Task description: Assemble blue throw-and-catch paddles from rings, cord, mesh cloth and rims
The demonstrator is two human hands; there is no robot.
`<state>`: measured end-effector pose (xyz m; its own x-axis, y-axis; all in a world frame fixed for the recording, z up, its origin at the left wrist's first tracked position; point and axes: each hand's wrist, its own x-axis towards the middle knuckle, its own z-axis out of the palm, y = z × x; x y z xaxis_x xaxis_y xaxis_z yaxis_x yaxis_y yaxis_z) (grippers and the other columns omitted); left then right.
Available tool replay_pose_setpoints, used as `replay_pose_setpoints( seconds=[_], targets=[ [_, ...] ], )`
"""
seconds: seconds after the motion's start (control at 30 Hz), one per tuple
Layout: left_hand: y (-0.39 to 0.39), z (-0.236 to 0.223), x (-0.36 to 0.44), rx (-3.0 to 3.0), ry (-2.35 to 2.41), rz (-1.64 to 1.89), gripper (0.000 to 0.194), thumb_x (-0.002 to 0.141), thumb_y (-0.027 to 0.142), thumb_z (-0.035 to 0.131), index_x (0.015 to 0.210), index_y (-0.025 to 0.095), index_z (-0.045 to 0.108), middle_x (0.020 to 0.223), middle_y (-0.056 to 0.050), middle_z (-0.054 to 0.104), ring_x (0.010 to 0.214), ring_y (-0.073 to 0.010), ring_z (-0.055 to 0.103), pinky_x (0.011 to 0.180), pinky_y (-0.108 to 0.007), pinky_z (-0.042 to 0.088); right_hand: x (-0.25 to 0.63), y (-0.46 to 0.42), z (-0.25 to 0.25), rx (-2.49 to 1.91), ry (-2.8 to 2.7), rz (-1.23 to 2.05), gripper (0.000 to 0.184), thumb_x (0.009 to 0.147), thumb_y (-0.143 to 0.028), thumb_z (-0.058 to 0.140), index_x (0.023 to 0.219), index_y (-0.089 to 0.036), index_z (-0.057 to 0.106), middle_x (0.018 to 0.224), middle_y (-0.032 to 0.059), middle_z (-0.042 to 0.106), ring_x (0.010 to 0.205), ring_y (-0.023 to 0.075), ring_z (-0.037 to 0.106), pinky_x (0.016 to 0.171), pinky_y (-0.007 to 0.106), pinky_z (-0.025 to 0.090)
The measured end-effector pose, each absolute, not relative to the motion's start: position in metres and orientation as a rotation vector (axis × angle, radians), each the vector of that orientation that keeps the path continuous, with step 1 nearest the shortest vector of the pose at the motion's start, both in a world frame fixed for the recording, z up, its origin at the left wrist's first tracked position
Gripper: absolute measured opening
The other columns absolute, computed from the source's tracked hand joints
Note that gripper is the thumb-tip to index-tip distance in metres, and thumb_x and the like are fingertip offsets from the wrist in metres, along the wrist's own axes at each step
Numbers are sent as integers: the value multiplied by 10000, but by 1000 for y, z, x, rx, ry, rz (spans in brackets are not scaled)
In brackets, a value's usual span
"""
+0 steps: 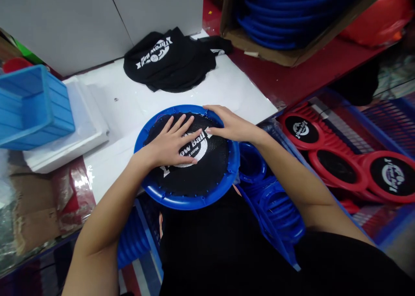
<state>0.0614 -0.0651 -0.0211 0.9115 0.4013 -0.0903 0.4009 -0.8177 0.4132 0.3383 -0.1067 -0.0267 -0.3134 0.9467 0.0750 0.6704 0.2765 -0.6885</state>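
Note:
A round blue plastic paddle (pixel 191 198) with a black mesh net printed "Throw Ball" lies at the near edge of the white table (pixel 136 101). My left hand (pixel 173 142) lies flat on the net, fingers spread. My right hand (pixel 228 125) presses on the paddle's far right rim, fingers together and stretched over the mesh edge. Neither hand grips anything.
A pile of black nets (pixel 170 58) lies at the table's back. A blue basket (pixel 30 108) sits on a white tray at left. Red finished paddles (pixel 340 157) fill a crate at right, blue rims (pixel 275 205) lie below, and a cardboard box of blue rims (pixel 292 15) stands behind.

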Motion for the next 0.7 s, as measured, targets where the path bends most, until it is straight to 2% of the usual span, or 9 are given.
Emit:
replay_pose_setpoints(
  seconds=[0.1, 0.2, 0.27, 0.33, 0.4, 0.5, 0.6, 0.7],
  targets=[
    [-64, -15, 61, 2615, 573, 37, 917, 860, 677, 759, 1635, 298, 447, 1803, -90, 154, 1663, -434, 69, 1332, -665, 13, 335, -110, -32, -1477, -2006, 708, 693, 880, -413, 720, 1524, -252, 521, 1584, 131, 546, 1494, 393, 455, 1263, 641, 352],
    [-55, -5, 53, 2631, 649, 145, 759, 928, 586, 722, 1586, 268, 513, 1767, -105, 297, 1654, -402, 185, 1339, -654, 71, 329, -109, -38, -1463, -1847, 724, 695, 823, -373, 767, 1477, -283, 550, 1552, 105, 581, 1451, 386, 507, 1244, 633, 393],
    [-45, 1, 44, 2626, 859, 342, 644, 964, 489, 696, 1542, 246, 553, 1715, -119, 406, 1627, -393, 275, 1334, -655, 140, 328, -105, -39, -1442, -1711, 749, 701, 786, -350, 794, 1444, -298, 558, 1511, 90, 612, 1420, 369, 541, 1227, 609, 429],
    [-34, 5, 35, 2520, 1113, 585, 613, 964, 459, 693, 1514, 221, 565, 1644, -147, 492, 1571, -395, 378, 1308, -642, 254, 328, -100, -37, -1405, -1595, 711, 673, 771, -335, 802, 1401, -309, 568, 1460, 76, 636, 1398, 352, 561, 1206, 590, 462],
    [-25, 9, 24, 2313, 1301, 796, 688, 928, 516, 732, 1509, 196, 548, 1562, -181, 557, 1477, -391, 497, 1251, -609, 384, 329, -94, -32, -1344, -1516, 618, 644, 776, -336, 803, 1375, -317, 568, 1426, 70, 638, 1385, 342, 571, 1176, 579, 495],
    [-18, 19, 9, 1995, 1470, 1082, 903, 793, 629, 844, 1517, 205, 511, 1437, -188, 631, 1299, -371, 633, 1134, -570, 521, 327, -82, -16, -1224, -1484, 490, 661, 803, -321, 797, 1409, -342, 533, 1396, 61, 633, 1364, 329, 588, 1146, 565, 524],
    [-14, 29, -6, 1822, 1508, 1361, 939, 752, 687, 851, 1499, 234, 507, 1322, -154, 669, 1200, -339, 677, 1050, -535, 580, 319, -59, 2, -1114, -1469, 290, 652, 836, -309, 779, 1431, -352, 518, 1421, 60, 604, 1395, 334, 563, 1175, 572, 501],
    [-5, 29, -20, 1716, 1389, 1442, 994, 761, 695, 833, 1557, 279, 405, 1393, -160, 619, 1204, -332, 684, 962, -499, 628, 303, -19, 15, -960, -1363, 63, 636, 886, -350, 738, 1463, -370, 473, 1486, 65, 526, 1454, 335, 501, 1202, 578, 473]
  ],
)
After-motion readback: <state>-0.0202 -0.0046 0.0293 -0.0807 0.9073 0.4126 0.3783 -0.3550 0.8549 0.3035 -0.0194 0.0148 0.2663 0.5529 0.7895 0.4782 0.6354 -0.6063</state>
